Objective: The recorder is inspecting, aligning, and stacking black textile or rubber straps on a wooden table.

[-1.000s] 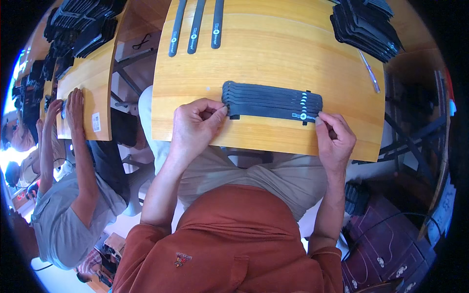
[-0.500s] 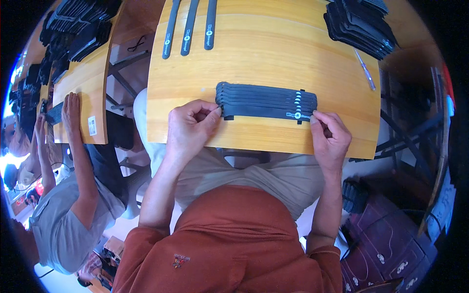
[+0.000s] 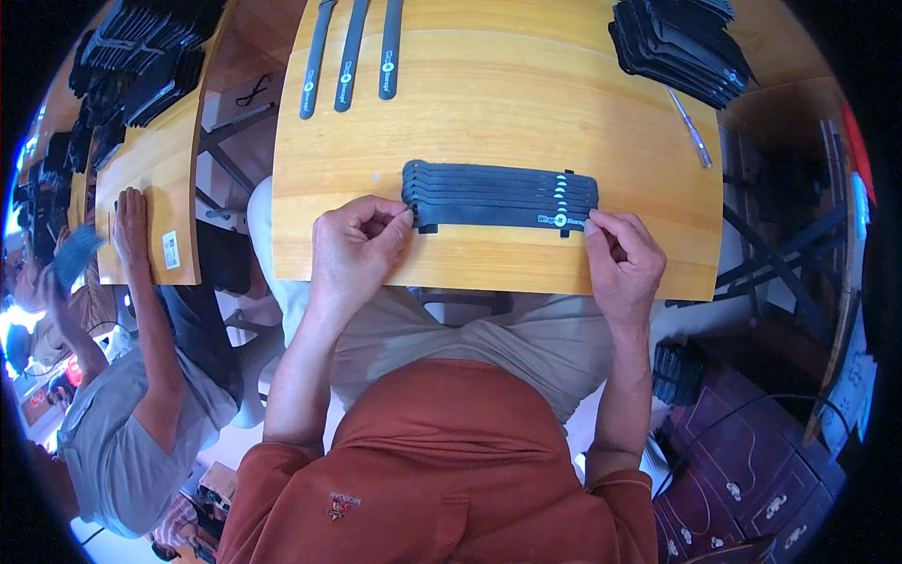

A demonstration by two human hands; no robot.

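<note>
A fanned row of overlapping dark grey strap fasteners (image 3: 489,199) lies crosswise on the wooden table, each strap showing a pale printed mark toward its right end. Thumb and fingers of my left hand (image 3: 355,252) pinch the near strap at its left end. At the opposite end, my right hand (image 3: 627,268) has its thumb and forefinger closed on that strap's corner. Small black tabs stick out beneath the row near both ends. Beyond it, three single straps (image 3: 348,61) lie side by side at the table's far left.
Stacked black straps (image 3: 676,52) sit at the far right of the wooden table (image 3: 489,103), beside a slim screwdriver-like tool (image 3: 692,132). To the left, a co-worker (image 3: 141,404) sits at another table (image 3: 169,202) bearing dark piles. A dark red drawer cabinet (image 3: 752,461) stands lower right.
My hands keep their pinch on the row's ends. The whole view has shifted slightly. The co-worker has raised a dark bundle off the neighbouring table, blurred by motion.
</note>
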